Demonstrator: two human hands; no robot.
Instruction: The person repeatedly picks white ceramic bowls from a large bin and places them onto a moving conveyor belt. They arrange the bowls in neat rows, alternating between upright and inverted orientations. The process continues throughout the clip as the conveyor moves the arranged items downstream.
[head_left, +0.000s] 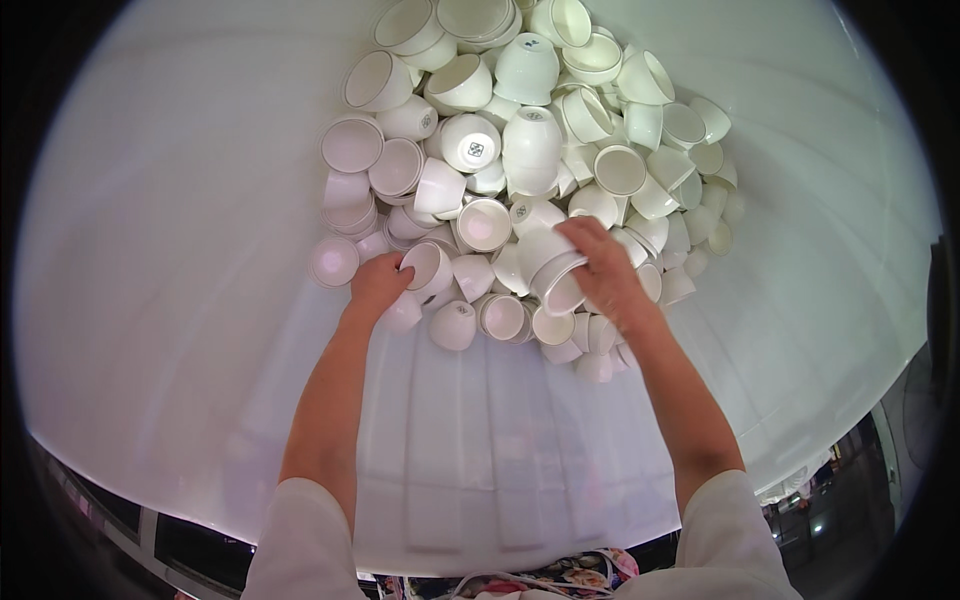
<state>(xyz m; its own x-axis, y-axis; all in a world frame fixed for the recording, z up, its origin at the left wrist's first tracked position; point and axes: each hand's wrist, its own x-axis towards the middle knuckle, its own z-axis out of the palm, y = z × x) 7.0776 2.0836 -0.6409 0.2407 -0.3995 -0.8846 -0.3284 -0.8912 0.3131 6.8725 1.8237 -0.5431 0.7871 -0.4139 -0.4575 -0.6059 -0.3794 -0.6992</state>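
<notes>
A large heap of white ceramic cups and small bowls (484, 225) lies before me, some nested, some upturned or on their sides. At the near left of the heap, my left hand (381, 283) grips the rim of a tilted white cup (429, 270), thumb at its mouth. On the right, my right hand (604, 274) is closed on a nested stack of white cups (549, 264), mouths facing down towards me. That hand is slightly blurred. Several upturned cups, such as one near the middle (476, 144), bear a dark mark on the base.
The cups rest on a broad, glossy white table (517, 450) whose near edge curves past my body. A few loose cups, including an upturned one (454, 327), line the heap's near side. Dark floor (832, 517) shows beyond the table at lower right.
</notes>
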